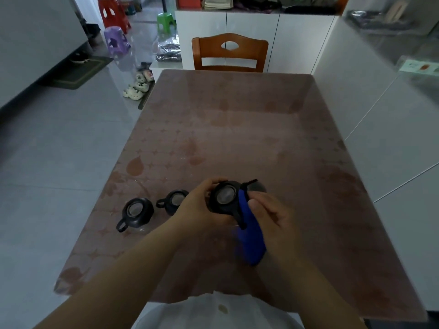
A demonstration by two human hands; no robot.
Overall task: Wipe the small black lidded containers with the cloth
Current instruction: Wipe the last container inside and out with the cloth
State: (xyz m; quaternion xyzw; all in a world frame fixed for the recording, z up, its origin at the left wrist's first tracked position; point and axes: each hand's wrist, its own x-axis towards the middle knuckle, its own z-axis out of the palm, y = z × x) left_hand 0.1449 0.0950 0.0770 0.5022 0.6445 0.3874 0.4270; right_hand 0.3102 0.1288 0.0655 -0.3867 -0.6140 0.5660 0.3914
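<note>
black plastic is what i'm gripping right now: my left hand (pixel 197 206) is curling round a small lidded container (pixel 225 198), fingers wrapping over its far side, holding it over the near part of the table (pixel 237 129). its round lid with the greyish centre is facing up toward me, and its loop handle is pointing down toward my body. my right hand (pixel 269 216) is pinching the blue cloth (pixel 252 238), thumb pressing it against the container's right side, while the rest of the cloth is hanging down below my palm. off to the left, two more are sitting on the table: the second container (pixel 174 200) is just beside my left hand and partly hidden by it, and the third container (pixel 137 211) is standing farther left, apart from its neighbour, loop handle sticking out toward the near left. a dark rounded shape (pixel 257 186) is peeking out behind my right hand, too hidden for me to tell what it is. a brownish cover with leaf and star marks is lying over the table. a wooden chair (pixel 229 53) is standing at the far end, and a purple stool (pixel 116 40) and a green stool (pixel 165 21) are sitting on the grey floor beyond.
</note>
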